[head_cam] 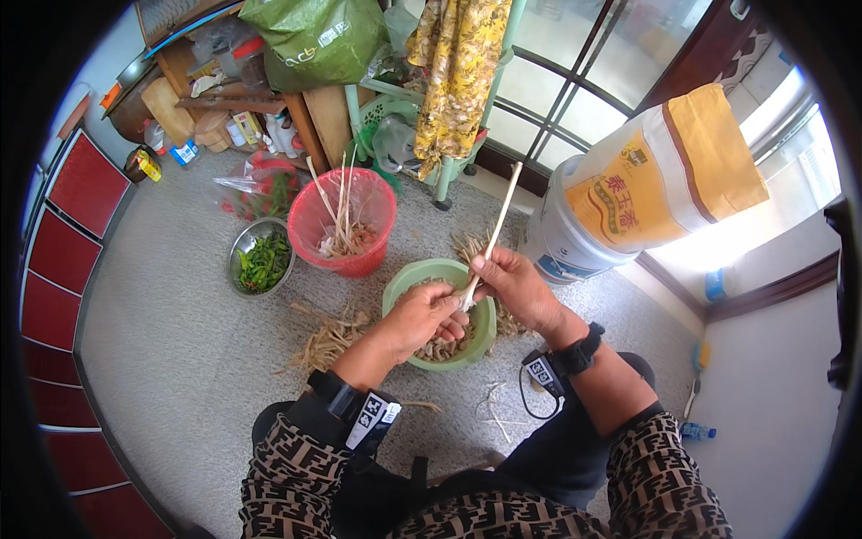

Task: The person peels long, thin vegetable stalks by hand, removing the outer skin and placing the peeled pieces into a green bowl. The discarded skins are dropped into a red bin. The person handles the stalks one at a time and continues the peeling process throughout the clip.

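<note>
Over a green plastic basin [483, 350] on the floor, both hands meet at a garlic bulb with a long dry stalk [502, 215]. My right hand [518, 286] grips the stalk just above the bulb, and the stalk points up and away. My left hand [424, 320] has its thumb and fingers around the bulb's pale base, partly hiding it. Loose pieces, seemingly garlic cloves, lie in the basin. Dry stalks [330, 340] are heaped left of the basin, and more lie behind and right of it.
A red bin [343, 266] with a liner holds stalks and skins. Beside it stands a steel bowl [293, 259] of green peppers. A white bucket [549, 236] with a large paper sack [646, 175] stands at the right, a green rack [444, 178] behind. Red cabinets [64, 249] line the left.
</note>
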Demonstrator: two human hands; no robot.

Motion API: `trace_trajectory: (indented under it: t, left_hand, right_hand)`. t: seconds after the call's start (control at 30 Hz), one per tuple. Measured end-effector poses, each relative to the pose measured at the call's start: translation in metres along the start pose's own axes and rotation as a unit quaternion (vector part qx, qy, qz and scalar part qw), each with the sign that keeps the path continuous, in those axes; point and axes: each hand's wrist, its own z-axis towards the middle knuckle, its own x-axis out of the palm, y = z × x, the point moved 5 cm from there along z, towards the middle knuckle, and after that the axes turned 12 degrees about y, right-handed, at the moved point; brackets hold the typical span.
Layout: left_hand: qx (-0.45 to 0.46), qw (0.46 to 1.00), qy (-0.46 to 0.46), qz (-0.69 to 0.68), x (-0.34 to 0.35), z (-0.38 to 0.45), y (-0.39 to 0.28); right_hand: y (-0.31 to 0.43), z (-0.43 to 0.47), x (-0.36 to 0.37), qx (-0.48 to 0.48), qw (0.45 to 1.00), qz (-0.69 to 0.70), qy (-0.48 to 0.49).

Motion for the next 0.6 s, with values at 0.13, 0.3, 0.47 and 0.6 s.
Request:
trace_trajectory:
  t: [0.13, 0.3, 0.47, 0.6]
  left_hand:
    - [0.117, 0.988, -0.079, 0.067, -0.006, 0.006, -0.007]
    - [0.189, 0.962, -0.122, 0.156, -0.002, 0.007, -0.014]
    - [0.153, 0.968, -0.102, 0.174, 0.001, 0.002, -0.018]
    - [0.156, 0.956, -0.113, 0.22, 0.006, -0.003, -0.026]
  right_hand:
    - [0.0, 0.004, 0.005, -0.026, 0.997, -0.069, 0.034]
    - [0.0, 0.004, 0.0, -0.002, 0.999, -0.041, 0.034]
    - [0.006, 0.0, 0.003, -0.03, 0.995, -0.075, 0.056]
    - [0.004, 0.0, 0.008, -0.031, 0.999, -0.009, 0.037]
